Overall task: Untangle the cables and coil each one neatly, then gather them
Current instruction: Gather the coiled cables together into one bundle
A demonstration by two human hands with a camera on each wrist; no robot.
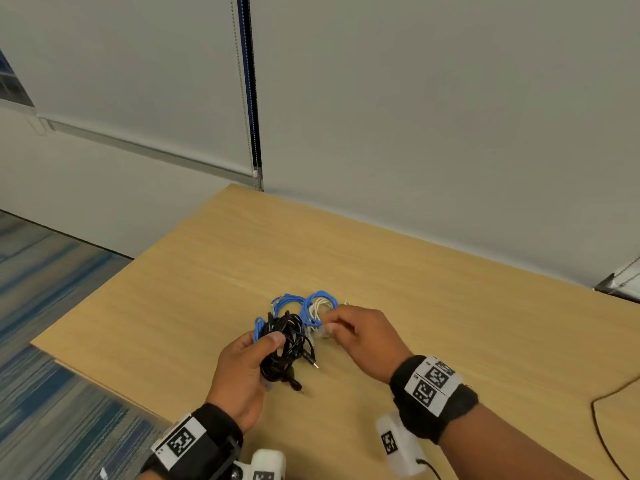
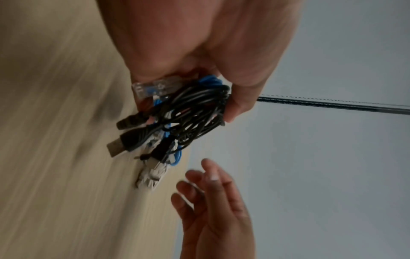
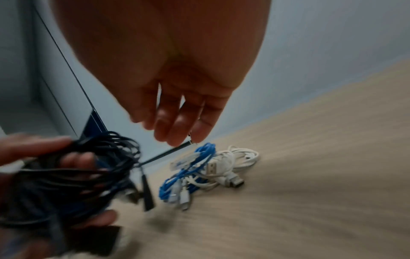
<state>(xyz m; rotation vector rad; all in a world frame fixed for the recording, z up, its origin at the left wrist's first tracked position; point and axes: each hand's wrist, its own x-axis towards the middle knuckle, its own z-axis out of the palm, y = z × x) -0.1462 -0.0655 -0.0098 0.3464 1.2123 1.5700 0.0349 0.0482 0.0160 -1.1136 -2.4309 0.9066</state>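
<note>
A bundle of black cables (image 1: 289,344) is lifted a little off the wooden table (image 1: 450,306), and my left hand (image 1: 273,353) grips it, thumb on top. In the left wrist view the black bundle (image 2: 199,108) also has strands of blue cable caught in it, and a USB plug (image 2: 115,147) hangs free. A blue cable (image 3: 188,171) and a white cable (image 3: 239,157) lie loosely tangled on the table. My right hand (image 3: 177,129) hovers just above them with straight fingers, holding nothing. In the head view the right hand (image 1: 330,323) covers part of the white cable (image 1: 320,306).
The table's left edge (image 1: 104,289) drops to a blue carpeted floor. A thin black cord (image 1: 602,410) curves over the table at the far right. A wall with blinds and a hanging bead chain (image 1: 254,133) stands behind the table.
</note>
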